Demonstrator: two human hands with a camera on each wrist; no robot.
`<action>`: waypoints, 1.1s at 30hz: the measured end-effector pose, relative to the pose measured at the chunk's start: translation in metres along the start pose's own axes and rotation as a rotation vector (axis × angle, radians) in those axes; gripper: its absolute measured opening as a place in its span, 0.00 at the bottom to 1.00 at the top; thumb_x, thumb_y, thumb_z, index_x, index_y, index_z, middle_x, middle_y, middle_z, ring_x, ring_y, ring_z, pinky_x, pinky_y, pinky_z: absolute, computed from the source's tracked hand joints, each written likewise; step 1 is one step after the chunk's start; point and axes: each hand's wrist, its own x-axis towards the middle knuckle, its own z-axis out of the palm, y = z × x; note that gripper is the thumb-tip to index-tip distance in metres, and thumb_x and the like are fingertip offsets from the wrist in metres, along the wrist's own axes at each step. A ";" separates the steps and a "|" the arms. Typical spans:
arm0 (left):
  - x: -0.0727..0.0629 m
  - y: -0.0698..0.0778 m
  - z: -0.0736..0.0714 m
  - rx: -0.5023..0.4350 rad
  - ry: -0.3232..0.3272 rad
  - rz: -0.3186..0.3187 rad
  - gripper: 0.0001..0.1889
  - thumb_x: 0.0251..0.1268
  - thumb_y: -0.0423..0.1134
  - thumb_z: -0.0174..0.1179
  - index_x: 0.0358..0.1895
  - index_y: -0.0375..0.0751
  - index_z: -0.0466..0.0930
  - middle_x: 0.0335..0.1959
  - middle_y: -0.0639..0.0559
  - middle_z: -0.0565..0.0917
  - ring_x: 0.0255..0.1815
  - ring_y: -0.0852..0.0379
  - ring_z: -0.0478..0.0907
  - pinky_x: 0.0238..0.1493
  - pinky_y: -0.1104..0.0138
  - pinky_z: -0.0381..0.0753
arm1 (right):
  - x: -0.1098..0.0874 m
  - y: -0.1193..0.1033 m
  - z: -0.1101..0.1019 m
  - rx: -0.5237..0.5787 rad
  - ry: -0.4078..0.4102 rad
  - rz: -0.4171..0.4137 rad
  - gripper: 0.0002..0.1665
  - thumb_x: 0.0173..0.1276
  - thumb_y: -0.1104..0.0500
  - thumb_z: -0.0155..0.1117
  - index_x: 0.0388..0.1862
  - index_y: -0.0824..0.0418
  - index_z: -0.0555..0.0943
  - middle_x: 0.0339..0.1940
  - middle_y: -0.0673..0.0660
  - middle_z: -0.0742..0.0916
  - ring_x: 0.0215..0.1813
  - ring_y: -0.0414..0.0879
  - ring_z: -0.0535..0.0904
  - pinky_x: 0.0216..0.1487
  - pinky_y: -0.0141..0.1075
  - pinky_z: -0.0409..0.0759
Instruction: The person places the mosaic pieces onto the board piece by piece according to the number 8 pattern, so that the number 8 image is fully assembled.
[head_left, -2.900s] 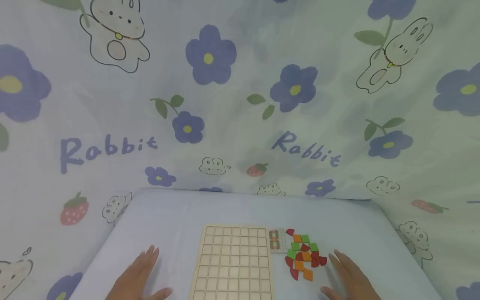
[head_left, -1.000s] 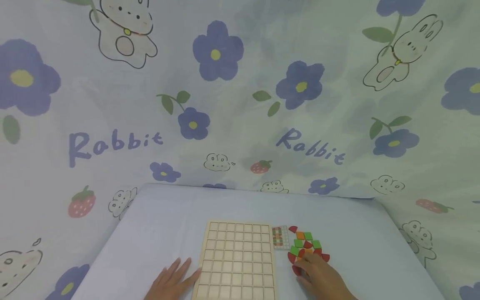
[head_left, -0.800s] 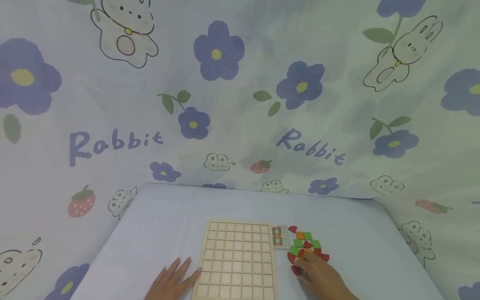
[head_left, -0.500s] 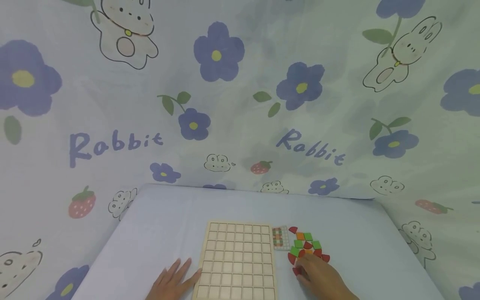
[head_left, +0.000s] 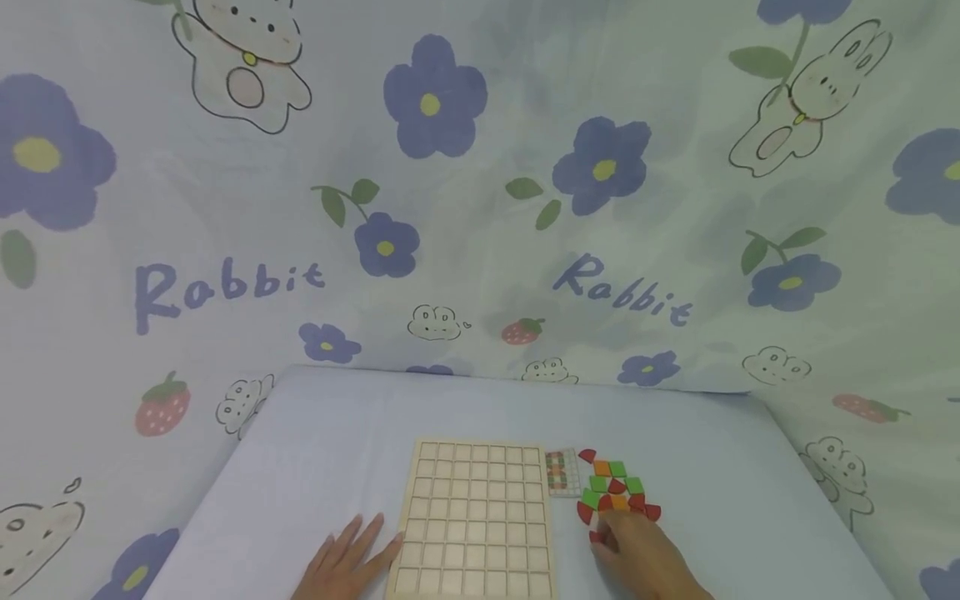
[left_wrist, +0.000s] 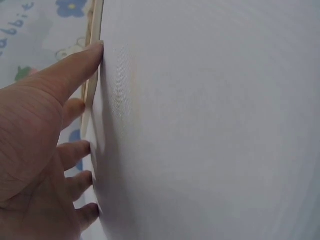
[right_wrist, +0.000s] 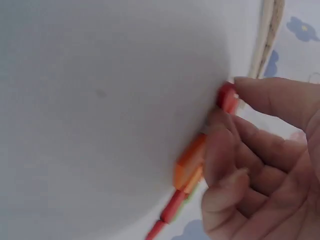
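Note:
A pale wooden grid board point(head_left: 474, 510) lies flat on the white table. My left hand point(head_left: 347, 557) rests on the cloth with its fingers spread, the thumb touching the board's left edge. Right of the board, my right hand point(head_left: 645, 552) reaches over a group of flat wooden tiles. Between its thumb and index finger it pinches a red tile point(right_wrist: 227, 96), mostly covered by the fingers in the head view. Red quarter-circle tiles point(head_left: 617, 486), green square tiles point(head_left: 591, 499) and orange square tiles point(head_left: 602, 468) lie around the fingertips. The right hand hides some of them.
A small printed pattern card point(head_left: 564, 473) lies between the board's right edge and the tiles. Behind the white table point(head_left: 337, 433) hangs a curtain point(head_left: 480, 208) with rabbits and purple flowers, also enclosing both sides.
Since the earliest frame, the left hand has moved right to the board's edge, and the right hand has moved left over the tiles. During the last second both have stayed nearly in place.

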 end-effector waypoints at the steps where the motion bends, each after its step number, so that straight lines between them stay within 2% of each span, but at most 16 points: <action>1: 0.000 0.001 -0.001 0.000 -0.013 -0.009 0.47 0.47 0.79 0.67 0.69 0.56 0.80 0.72 0.44 0.77 0.79 0.52 0.58 0.58 0.34 0.77 | -0.001 0.000 -0.001 0.013 -0.019 0.006 0.10 0.64 0.57 0.79 0.35 0.55 0.83 0.25 0.45 0.80 0.30 0.43 0.74 0.36 0.38 0.82; 4: 0.002 0.004 -0.005 -0.030 -0.062 -0.046 0.48 0.48 0.80 0.66 0.70 0.55 0.80 0.72 0.43 0.76 0.74 0.40 0.69 0.61 0.32 0.74 | -0.002 0.000 -0.004 0.011 -0.052 -0.003 0.10 0.63 0.61 0.79 0.36 0.55 0.83 0.25 0.46 0.80 0.31 0.44 0.74 0.35 0.38 0.82; 8: 0.005 0.006 -0.010 -0.061 -0.110 -0.068 0.49 0.48 0.80 0.66 0.70 0.52 0.80 0.73 0.41 0.75 0.71 0.31 0.71 0.62 0.30 0.71 | -0.002 0.001 -0.005 -0.059 -0.035 -0.047 0.12 0.62 0.61 0.79 0.34 0.53 0.81 0.24 0.45 0.78 0.30 0.42 0.73 0.34 0.36 0.81; 14: 0.006 0.007 -0.011 -0.044 -0.106 -0.054 0.50 0.47 0.81 0.66 0.70 0.51 0.80 0.73 0.41 0.76 0.70 0.31 0.71 0.62 0.31 0.73 | -0.001 0.005 -0.004 -0.121 0.002 -0.058 0.15 0.60 0.53 0.82 0.34 0.51 0.80 0.25 0.43 0.77 0.29 0.41 0.71 0.33 0.35 0.79; 17: 0.006 0.007 -0.010 -0.047 -0.099 -0.059 0.51 0.47 0.82 0.65 0.70 0.51 0.79 0.73 0.41 0.76 0.70 0.31 0.72 0.62 0.31 0.72 | 0.000 0.007 -0.003 -0.157 0.043 -0.089 0.18 0.58 0.50 0.83 0.35 0.51 0.80 0.27 0.44 0.77 0.31 0.41 0.71 0.33 0.36 0.79; 21: 0.006 0.007 -0.010 -0.052 -0.088 -0.067 0.53 0.46 0.83 0.64 0.71 0.51 0.78 0.73 0.41 0.76 0.70 0.31 0.71 0.62 0.30 0.72 | -0.001 0.009 -0.003 -0.212 0.102 -0.175 0.21 0.57 0.50 0.84 0.43 0.54 0.83 0.42 0.47 0.84 0.45 0.44 0.79 0.46 0.43 0.87; 24: 0.007 0.008 -0.012 -0.045 -0.088 -0.065 0.53 0.45 0.83 0.64 0.71 0.51 0.78 0.72 0.42 0.76 0.69 0.31 0.72 0.62 0.31 0.73 | -0.002 0.009 -0.003 -0.241 0.117 -0.231 0.22 0.58 0.50 0.83 0.48 0.53 0.86 0.53 0.50 0.85 0.55 0.48 0.79 0.55 0.47 0.87; 33: 0.010 0.010 -0.018 -0.074 -0.170 -0.093 0.55 0.46 0.82 0.64 0.72 0.47 0.77 0.74 0.40 0.74 0.72 0.29 0.69 0.65 0.29 0.69 | 0.001 0.011 -0.003 -0.269 0.117 -0.287 0.20 0.58 0.47 0.83 0.47 0.52 0.88 0.47 0.45 0.82 0.47 0.42 0.76 0.51 0.42 0.88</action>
